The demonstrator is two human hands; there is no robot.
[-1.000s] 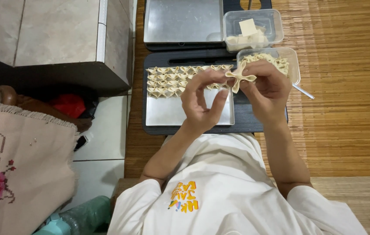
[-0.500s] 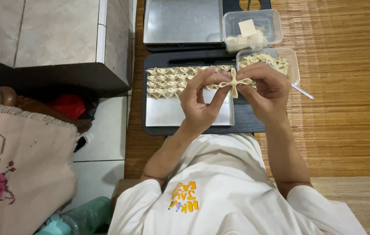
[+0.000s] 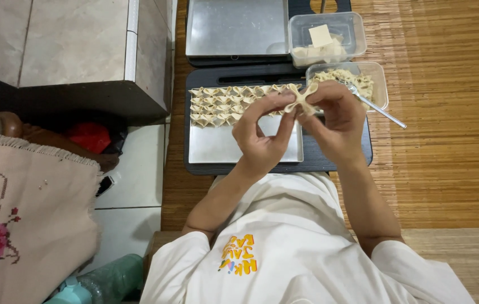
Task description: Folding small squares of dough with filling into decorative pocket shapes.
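Observation:
Both of my hands pinch one pale folded dumpling (image 3: 300,97) above a metal tray (image 3: 239,147). My left hand (image 3: 262,135) grips its left side with fingertips. My right hand (image 3: 335,121) grips its right side. Rows of several finished dumplings (image 3: 222,104) fill the far part of the tray. Behind my right hand stands a clear tub of filling (image 3: 357,81) with a metal spoon (image 3: 377,107) resting in it.
A clear tub of square wrappers (image 3: 327,39) and a second metal tray (image 3: 236,27) sit farther back on a black low table (image 3: 335,160). A woven mat (image 3: 448,141) covers the floor at right. A tiled step (image 3: 70,50) and an embroidered cloth (image 3: 20,214) lie left.
The dumpling's wrapper corners have been drawn together into a tighter fold. Both hands stayed in place above the tray.

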